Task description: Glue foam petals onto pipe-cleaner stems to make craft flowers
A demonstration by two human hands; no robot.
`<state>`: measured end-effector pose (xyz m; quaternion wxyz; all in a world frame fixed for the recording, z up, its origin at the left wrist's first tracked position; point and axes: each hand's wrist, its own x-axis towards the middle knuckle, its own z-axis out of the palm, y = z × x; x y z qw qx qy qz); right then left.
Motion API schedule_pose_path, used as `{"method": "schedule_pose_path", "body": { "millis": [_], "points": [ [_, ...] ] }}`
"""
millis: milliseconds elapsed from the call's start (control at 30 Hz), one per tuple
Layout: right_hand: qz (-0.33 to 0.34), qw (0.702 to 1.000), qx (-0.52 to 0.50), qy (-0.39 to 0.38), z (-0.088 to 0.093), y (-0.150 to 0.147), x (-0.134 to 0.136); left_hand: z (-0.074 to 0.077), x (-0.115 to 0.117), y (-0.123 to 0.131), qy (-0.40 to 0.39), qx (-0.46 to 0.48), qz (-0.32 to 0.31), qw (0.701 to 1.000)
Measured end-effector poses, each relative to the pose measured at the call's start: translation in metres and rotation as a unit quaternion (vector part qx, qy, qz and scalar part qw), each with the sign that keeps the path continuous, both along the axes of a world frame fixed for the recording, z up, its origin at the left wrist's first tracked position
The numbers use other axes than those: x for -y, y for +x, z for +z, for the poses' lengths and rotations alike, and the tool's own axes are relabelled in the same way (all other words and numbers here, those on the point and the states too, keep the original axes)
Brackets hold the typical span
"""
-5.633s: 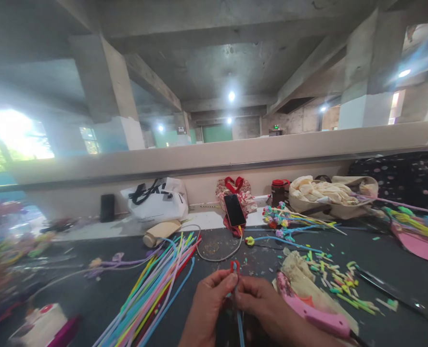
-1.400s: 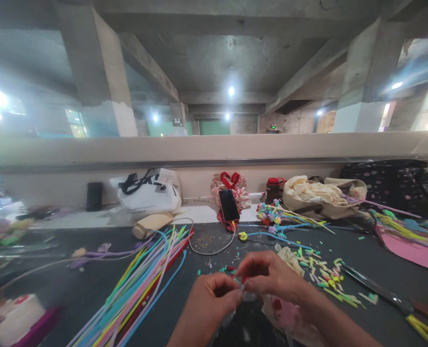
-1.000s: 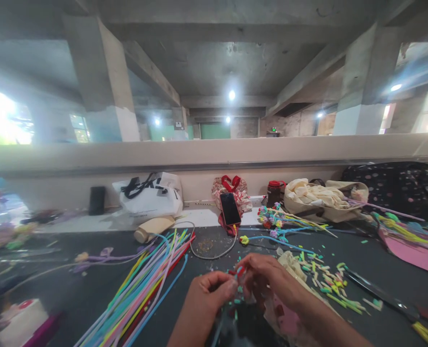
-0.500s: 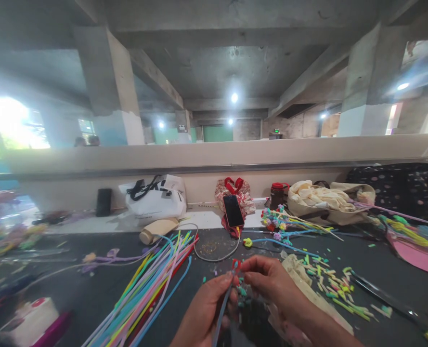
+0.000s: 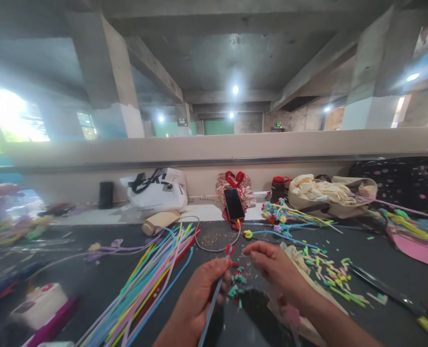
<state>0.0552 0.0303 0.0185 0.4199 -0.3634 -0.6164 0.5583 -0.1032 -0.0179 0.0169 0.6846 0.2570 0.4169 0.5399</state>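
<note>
My left hand [image 5: 206, 289] is closed around a blue-grey pipe cleaner [image 5: 214, 303], which runs down toward me between thumb and fingers. At its upper tip a red pipe cleaner loop [image 5: 229, 249] curls just above my thumb, and a short red end sticks out to the right. My right hand [image 5: 277, 267] hovers a little right of the loop, apart from it. Its thumb and forefinger are drawn together, with nothing visible between them. Small green cut pieces [image 5: 238, 278] lie on the black tabletop between my hands.
A bundle of coloured pipe cleaners [image 5: 156, 284] spreads at left. On the right lie cut scraps [image 5: 329, 272], a cream cloth [image 5: 296, 258] and black-bladed scissors or a similar tool [image 5: 380, 284]. A phone [image 5: 234, 203] on a cable leans against a patterned bag [image 5: 252, 193] at the back.
My right hand has let go of the red loop and moved right, away from it. The left hand has shifted slightly left, still holding the pipe cleaner. The view has tilted slightly.
</note>
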Motion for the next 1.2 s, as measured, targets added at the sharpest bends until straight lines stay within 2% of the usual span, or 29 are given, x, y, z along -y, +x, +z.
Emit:
{"method": "schedule_pose_path", "body": {
  "millis": [133, 267, 433, 600, 800, 1200],
  "points": [
    [-0.022, 0.999, 0.027, 0.027, -0.002, 0.005, -0.006, 0.006, 0.001, 0.000, 0.012, -0.055, 0.001, 0.998],
    [-0.006, 0.998, 0.036, 0.051, -0.006, 0.009, -0.010, -0.001, 0.001, 0.007, 0.022, -0.125, -0.047, 0.991],
    [0.006, 0.999, 0.031, 0.038, -0.006, 0.010, -0.012, -0.009, 0.001, 0.011, 0.040, -0.184, -0.070, 0.980],
    [0.034, 0.996, 0.041, 0.076, -0.004, 0.012, -0.012, -0.007, 0.002, 0.013, 0.027, -0.189, -0.083, 0.978],
    [0.050, 0.997, 0.036, 0.043, -0.004, 0.012, -0.009, -0.008, 0.002, 0.013, 0.020, -0.207, -0.083, 0.975],
    [0.058, 0.995, 0.034, 0.068, -0.004, 0.010, -0.009, -0.004, 0.003, 0.014, 0.006, -0.218, -0.085, 0.972]
  ]
}}
